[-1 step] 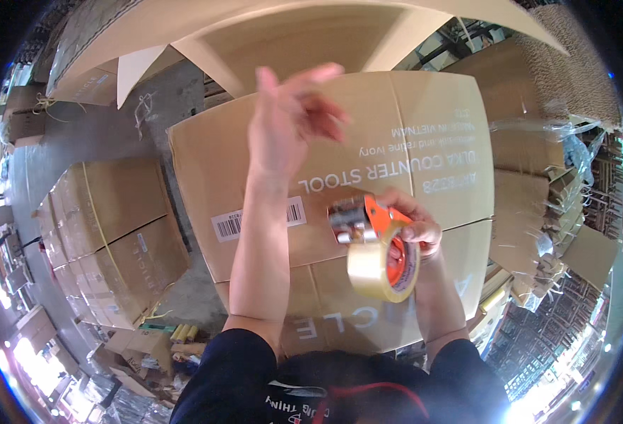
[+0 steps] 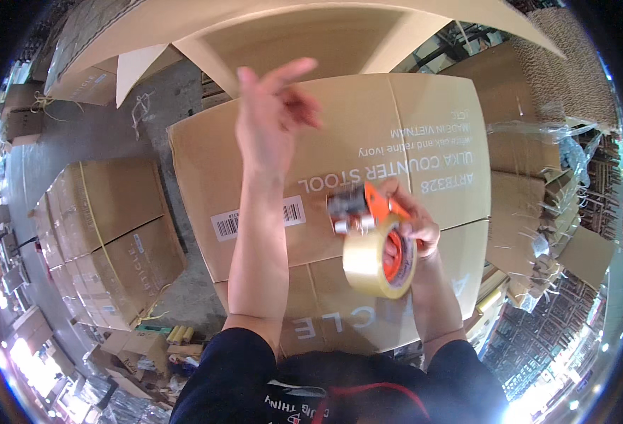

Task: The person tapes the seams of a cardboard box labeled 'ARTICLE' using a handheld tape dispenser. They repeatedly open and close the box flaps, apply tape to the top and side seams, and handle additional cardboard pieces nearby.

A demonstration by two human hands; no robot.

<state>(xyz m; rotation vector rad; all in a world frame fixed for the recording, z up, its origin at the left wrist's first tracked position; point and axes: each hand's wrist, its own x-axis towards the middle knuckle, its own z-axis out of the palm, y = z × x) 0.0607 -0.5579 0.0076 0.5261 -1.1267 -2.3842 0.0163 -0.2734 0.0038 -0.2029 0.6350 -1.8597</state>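
Observation:
A large cardboard box with white print lies in front of me. A white barcode label is on its left part, partly covered by my left forearm. My left hand is over the far left part of the box, slightly blurred. Its thumb and forefinger are spread and the other fingers half curled, with nothing in them. In my right hand is an orange-framed tape dispenser carrying a thick roll of clear yellowish packing tape. The dispenser's metal head points left, above the box.
Raised cardboard flaps arch across the far side. Strapped cartons stand on the grey floor at left. Stacked cardboard and loose plastic wrap line the right. A small open carton sits at lower left.
My left hand has shifted a little to the left, its fingers still spread. The tape dispenser in my right hand has moved slightly left and away from me.

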